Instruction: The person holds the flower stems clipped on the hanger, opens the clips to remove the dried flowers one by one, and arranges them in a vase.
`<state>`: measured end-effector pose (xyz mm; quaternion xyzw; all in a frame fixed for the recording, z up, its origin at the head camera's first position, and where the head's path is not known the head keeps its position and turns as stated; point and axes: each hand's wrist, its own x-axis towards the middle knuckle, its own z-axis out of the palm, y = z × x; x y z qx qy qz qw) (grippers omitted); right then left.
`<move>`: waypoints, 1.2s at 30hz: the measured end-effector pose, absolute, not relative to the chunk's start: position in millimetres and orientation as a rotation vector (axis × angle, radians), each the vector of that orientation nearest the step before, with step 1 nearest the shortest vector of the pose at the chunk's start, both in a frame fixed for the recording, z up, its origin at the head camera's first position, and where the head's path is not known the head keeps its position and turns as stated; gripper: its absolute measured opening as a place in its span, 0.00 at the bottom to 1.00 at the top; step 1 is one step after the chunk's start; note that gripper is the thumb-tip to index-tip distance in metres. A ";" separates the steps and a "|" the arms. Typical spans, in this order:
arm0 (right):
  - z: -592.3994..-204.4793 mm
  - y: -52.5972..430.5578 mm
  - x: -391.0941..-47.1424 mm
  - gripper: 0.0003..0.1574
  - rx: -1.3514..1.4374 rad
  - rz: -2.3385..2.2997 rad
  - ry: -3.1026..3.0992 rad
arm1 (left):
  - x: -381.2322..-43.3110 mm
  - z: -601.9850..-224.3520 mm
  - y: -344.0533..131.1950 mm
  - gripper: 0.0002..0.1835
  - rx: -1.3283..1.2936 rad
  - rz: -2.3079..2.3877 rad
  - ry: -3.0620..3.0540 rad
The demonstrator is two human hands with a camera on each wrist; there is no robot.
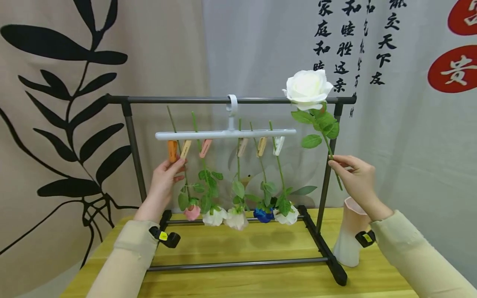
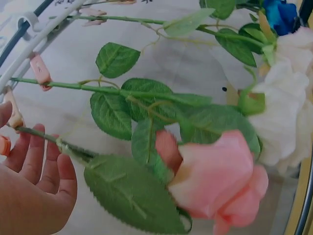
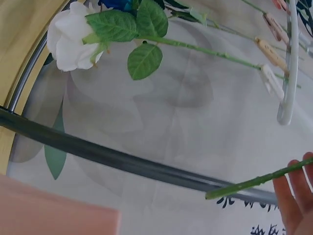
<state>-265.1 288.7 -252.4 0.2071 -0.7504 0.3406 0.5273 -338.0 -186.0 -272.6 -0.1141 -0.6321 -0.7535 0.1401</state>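
Note:
My left hand (image 1: 167, 176) is raised to the left end of a white hanger (image 1: 208, 135). Its thumb and index finger pinch the lower end of a beige clip (image 1: 185, 150), beside an orange clip (image 1: 172, 151). From the beige clip a pink rose (image 2: 215, 181) hangs head down, its stem passing my fingertips. On the right, my right hand (image 1: 354, 178) pinches the green stem (image 3: 249, 183) of a white rose (image 1: 308, 89), bloom upward. That bloom lies outside the right wrist view.
More roses, white ones and a blue rose (image 1: 263, 215), hang upside down from the other clips. The hanger hooks over a black rack (image 1: 179, 100) on a wooden table (image 1: 231, 285). A pale pink-and-white vase (image 1: 348, 240) stands right of the rack.

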 end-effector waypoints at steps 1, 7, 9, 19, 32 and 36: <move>-252.6 291.0 -264.3 0.09 0.480 0.836 -1.799 | -338.6 -271.9 -184.6 0.13 -0.333 -2.195 -1.816; -258.2 302.8 -262.4 0.10 0.368 1.011 -1.903 | -340.0 -269.0 -182.7 0.11 -0.313 -2.306 -1.718; -262.0 306.9 -263.1 0.14 0.324 1.073 -1.953 | -339.1 -269.1 -184.0 0.11 -0.312 -2.328 -1.673; -278.6 334.9 -257.0 0.23 0.177 1.225 -2.031 | -339.0 -267.8 -182.6 0.08 -0.379 -2.372 -1.556; -314.7 362.5 -248.3 0.20 0.077 0.977 -2.222 | -339.5 -266.0 -180.7 0.07 -0.386 -2.377 -1.541; -319.7 365.7 -247.8 0.18 0.073 0.901 -2.218 | -340.5 -265.5 -180.0 0.05 -0.401 -2.365 -1.541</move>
